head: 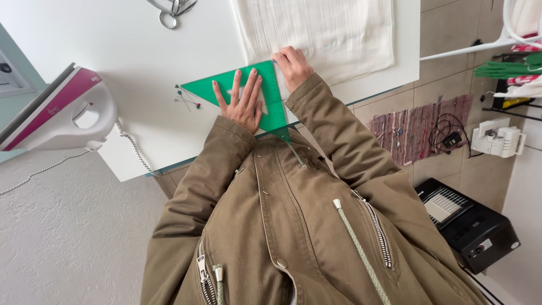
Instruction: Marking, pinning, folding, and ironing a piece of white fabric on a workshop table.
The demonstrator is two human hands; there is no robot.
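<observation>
Seen from above: white table (141, 68), olive jacket (282, 226) filling the lower frame. At centre, a green plastic set square (270, 96), lying flat, one corner overhanging the table edge at 6 o'clock. Left hand (240, 101) spread wide, palm down, pressing on the set square. Right hand (292, 66) at 2 o'clock of the left, fingers curled at the square's long edge, perhaps around a marking tool; cannot tell. Folded cream cloth (327, 34) at 12 o'clock, touching the square's edge.

Likely light, stiff and smooth, so prone to sliding on the table; best pinned flat by a broad palm, lifted by the overhanging corner. Cloth soft, limp, easily rucked.

Pins (186, 99) at 9 o'clock of the square. Pink and white iron (62, 113) far left. Scissors (172, 10) at top edge.
</observation>
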